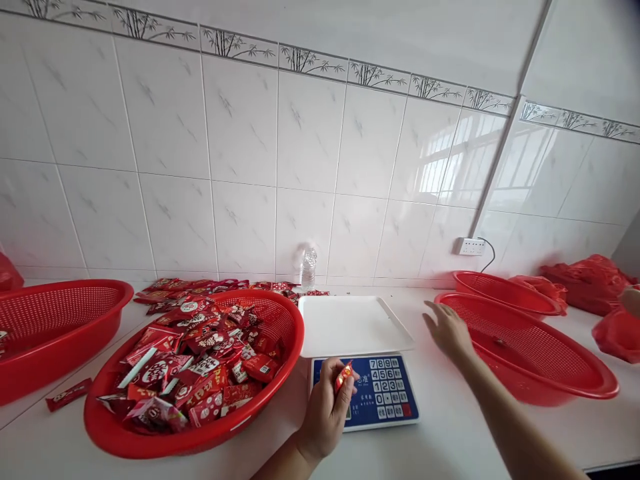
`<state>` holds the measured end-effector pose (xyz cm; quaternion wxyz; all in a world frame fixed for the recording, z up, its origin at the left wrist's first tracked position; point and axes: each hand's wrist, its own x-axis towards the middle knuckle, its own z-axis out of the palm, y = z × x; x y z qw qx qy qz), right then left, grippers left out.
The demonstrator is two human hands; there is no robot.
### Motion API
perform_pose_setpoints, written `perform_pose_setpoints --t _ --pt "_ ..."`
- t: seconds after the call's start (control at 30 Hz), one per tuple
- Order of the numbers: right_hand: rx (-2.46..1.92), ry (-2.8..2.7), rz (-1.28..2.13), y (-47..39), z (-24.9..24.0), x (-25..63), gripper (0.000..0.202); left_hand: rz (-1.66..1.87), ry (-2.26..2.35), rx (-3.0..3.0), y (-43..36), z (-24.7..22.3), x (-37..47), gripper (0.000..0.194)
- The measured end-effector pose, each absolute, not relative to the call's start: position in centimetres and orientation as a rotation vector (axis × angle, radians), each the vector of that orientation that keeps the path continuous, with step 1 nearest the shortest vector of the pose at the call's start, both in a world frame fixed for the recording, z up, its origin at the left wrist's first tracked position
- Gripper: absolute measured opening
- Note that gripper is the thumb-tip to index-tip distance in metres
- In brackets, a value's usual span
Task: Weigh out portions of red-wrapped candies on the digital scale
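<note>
My left hand [324, 412] is closed around a small red wrapped candy [344, 377], holding it above the blue keypad [387, 393] of a digital scale. Behind the keypad lies the scale's white weighing tray [353, 327], with nothing large on it. My right hand [447, 330] is open, fingers spread, between the tray and the left rim of a red oval basket [540, 393]. To the left of the scale stands another red basket [165, 448], heaped with red-wrapped snack packets [200, 360].
Loose red packets [175, 290] lie along the wall, near a clear plastic bottle [309, 268]. One packet [69, 395] sits between the left baskets. A third basket [65, 347] stands far left, another [505, 287] behind right. Red plastic bags [585, 283] pile at right, beside a partly visible hand [632, 301].
</note>
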<state>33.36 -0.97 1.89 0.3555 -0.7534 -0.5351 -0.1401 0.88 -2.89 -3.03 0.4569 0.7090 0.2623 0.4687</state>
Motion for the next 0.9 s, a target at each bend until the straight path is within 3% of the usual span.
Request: perform_pose_setpoints --t 0.2,0.33,0.63,0.9 --pt "-1.499 -1.511 -0.247 -1.6 0.8 21.1 0.036 1.164 0.754 1.704 -2.3 1.4 1.1 0.029" --pt "-1.083 -1.601 0.197 -3.4 0.3 15.8 0.033 1.174 0.797 1.747 -2.2 3.9 0.5 0.029" --pt "-0.992 -1.251 0.462 -3.6 -1.5 16.5 0.019 0.832 0.863 1.8 -2.8 3.3 1.6 0.034" --pt "-0.873 -1.248 0.621 -4.1 -1.3 16.7 0.029 1.061 0.811 1.945 -3.4 5.4 3.7 0.025"
